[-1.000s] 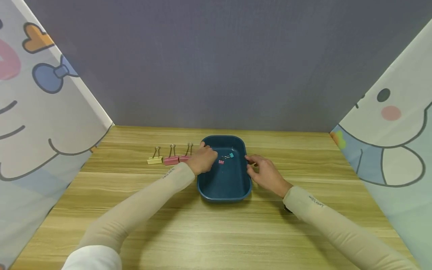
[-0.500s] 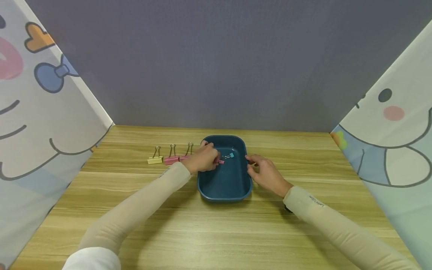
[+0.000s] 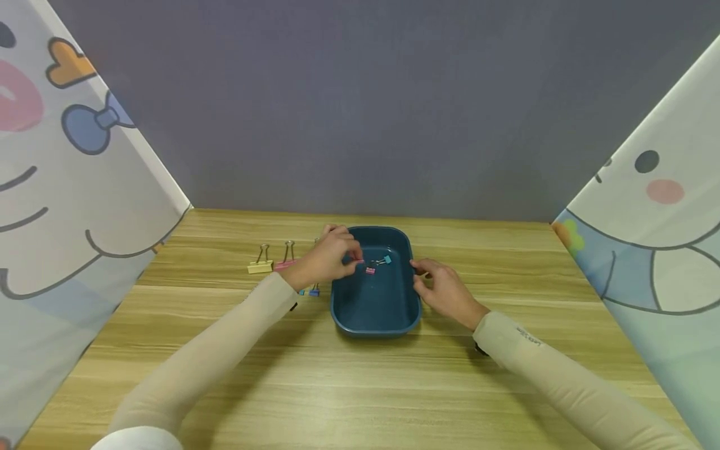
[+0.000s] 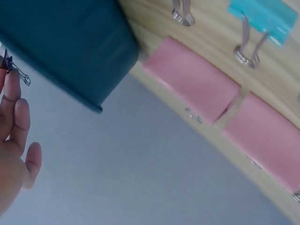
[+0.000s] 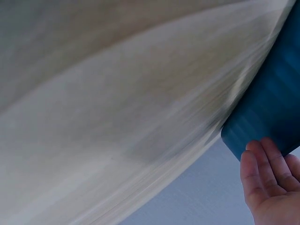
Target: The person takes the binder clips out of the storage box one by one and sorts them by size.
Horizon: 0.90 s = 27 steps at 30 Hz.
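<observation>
My left hand point(image 3: 329, 256) pinches a small binder clip point(image 4: 8, 63) over the left side of a dark blue plastic bin point(image 3: 375, 333). The clip looks pinkish in the head view; in the left wrist view its silver wire handle sticks out past the fingertips. Inside the bin lie a small pink binder clip point(image 3: 370, 271) and a small teal binder clip point(image 3: 387, 259). On the bin's right side, my right hand point(image 3: 447, 294) rests its fingertips against the outer wall near the rim. The right wrist view shows those fingers nearly straight point(image 5: 267, 164).
Left of the bin stand a yellow binder clip point(image 3: 260, 267) and large pink binder clips point(image 4: 194, 79), partly behind my left hand. A blue binder clip point(image 3: 310, 292) shows beneath the left wrist, and a teal one point(image 4: 267, 18) nearby. A grey panel point(image 3: 360, 112) rises behind the table.
My left hand has reached down into the bin, then lifted back up and left with a small binder clip between its fingers. The right hand has stayed at the bin's side.
</observation>
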Tool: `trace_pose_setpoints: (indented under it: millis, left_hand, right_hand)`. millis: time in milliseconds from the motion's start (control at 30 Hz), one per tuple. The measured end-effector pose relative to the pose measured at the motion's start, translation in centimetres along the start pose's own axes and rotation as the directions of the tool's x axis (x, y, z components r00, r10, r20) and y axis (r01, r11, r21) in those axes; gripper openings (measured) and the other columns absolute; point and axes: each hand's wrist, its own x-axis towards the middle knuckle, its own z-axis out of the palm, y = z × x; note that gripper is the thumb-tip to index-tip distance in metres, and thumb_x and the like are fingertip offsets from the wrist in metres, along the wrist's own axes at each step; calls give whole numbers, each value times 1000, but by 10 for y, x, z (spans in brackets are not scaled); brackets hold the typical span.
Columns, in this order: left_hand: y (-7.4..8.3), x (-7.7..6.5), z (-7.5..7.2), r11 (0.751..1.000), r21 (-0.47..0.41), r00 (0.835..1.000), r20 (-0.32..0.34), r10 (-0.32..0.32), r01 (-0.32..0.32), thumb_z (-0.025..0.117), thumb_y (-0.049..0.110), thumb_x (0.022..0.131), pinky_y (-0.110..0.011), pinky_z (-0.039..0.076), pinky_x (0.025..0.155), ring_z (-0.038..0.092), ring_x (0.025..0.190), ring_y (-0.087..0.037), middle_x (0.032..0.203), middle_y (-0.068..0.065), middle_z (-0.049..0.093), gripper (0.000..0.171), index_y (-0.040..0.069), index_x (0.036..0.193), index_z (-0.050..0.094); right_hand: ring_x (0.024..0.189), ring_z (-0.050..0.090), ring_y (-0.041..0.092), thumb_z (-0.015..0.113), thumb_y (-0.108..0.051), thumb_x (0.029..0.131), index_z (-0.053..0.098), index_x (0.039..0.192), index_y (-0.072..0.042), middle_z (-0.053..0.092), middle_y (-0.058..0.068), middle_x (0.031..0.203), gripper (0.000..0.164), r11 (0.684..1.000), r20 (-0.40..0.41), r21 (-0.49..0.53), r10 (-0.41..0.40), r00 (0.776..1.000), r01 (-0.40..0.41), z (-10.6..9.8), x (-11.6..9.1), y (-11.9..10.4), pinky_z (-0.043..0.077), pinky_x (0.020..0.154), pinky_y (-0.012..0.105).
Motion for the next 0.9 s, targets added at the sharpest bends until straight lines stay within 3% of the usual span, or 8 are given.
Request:
trace_pose_setpoints:
  millis: [200, 533, 900]
  left_hand:
    - [0, -11, -16, 998, -60, 996, -86, 2, -8, 71, 9, 80, -41, 26, 83, 47, 87, -13, 81, 10, 62, 10, 18, 81, 69]
    - [-2, -26, -32, 999, -53, 991, -134, -1, -6, 72, 7, 79, -44, 26, 89, 47, 87, -13, 80, 11, 61, 14, 20, 79, 68]
    - [-11, -51, -41, 1000, -25, 993, -121, -2, -1, 75, 13, 78, -41, 26, 82, 46, 83, -12, 79, 11, 62, 7, 16, 79, 69]
  right_hand:
    - [100, 59, 21, 54, -13, 93, 56, 127, 1, 61, 13, 119, 37, 1000, 3, 13, 4, 1000, -4, 1, 0, 2, 51, 80, 39]
    - [100, 59, 21, 54, -14, 93, 56, 127, 1, 60, 13, 120, 37, 1000, 6, 25, 5, 1000, -5, 2, -1, 3, 51, 81, 40]
    - [99, 59, 21, 54, -14, 93, 57, 126, 1, 61, 12, 119, 36, 1000, -7, 12, -9, 1000, 9, 3, -1, 4, 51, 80, 39]
